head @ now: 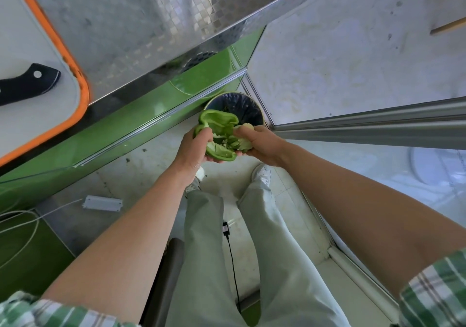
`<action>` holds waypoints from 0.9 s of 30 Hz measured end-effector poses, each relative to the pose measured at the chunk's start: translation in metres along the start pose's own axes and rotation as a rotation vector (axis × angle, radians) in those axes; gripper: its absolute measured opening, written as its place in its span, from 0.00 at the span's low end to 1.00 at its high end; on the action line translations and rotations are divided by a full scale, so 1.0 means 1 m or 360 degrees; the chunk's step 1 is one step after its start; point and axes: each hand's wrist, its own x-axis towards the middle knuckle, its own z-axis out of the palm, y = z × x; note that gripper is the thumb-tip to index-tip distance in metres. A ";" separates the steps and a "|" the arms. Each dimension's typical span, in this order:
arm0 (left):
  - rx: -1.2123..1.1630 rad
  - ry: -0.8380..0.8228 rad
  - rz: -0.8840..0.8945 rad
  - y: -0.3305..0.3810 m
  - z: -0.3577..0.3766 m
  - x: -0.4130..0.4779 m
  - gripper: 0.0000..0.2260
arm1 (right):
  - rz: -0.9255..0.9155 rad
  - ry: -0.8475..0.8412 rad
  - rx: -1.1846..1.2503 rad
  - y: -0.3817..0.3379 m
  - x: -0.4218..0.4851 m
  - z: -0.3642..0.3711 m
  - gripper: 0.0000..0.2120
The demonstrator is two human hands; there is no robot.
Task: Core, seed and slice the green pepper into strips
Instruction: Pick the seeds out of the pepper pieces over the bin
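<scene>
the left hand (194, 147) grips the split green pepper (219, 135) from its left side, fingers curled round the wall. the right hand (259, 145) pinches the pale core (245, 135) at the pepper's open inside. both hang over a dark bin (254, 107) on the floor. a black-handled knife (27, 84) lies on the orange-rimmed cutting board (45, 49) up on the counter.
</scene>
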 end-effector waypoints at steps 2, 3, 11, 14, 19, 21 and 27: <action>-0.0074 -0.0013 -0.0024 0.001 -0.001 0.002 0.17 | 0.0010 -0.0001 0.0051 -0.003 0.000 0.002 0.12; -0.0099 -0.0017 -0.0032 0.001 -0.001 0.003 0.17 | 0.0044 -0.0004 0.0076 -0.005 0.001 0.001 0.10; 0.0101 0.0086 0.0027 -0.006 -0.004 0.007 0.08 | -0.0057 0.0324 -0.0250 -0.005 0.011 -0.004 0.05; 0.0126 0.0125 -0.0005 -0.011 -0.012 0.012 0.08 | -0.0112 0.0415 -0.0238 -0.004 0.013 -0.010 0.06; -0.0207 0.0198 -0.0070 -0.013 -0.017 0.018 0.12 | -0.0115 0.0592 -0.0341 -0.003 0.028 -0.016 0.16; -0.0258 0.0206 -0.0068 -0.014 -0.017 0.020 0.12 | -0.0096 0.0692 -0.0500 -0.002 0.037 -0.014 0.27; -0.0220 0.0221 -0.0070 -0.019 -0.016 0.025 0.16 | -0.0066 0.0824 -0.0777 -0.003 0.048 -0.010 0.32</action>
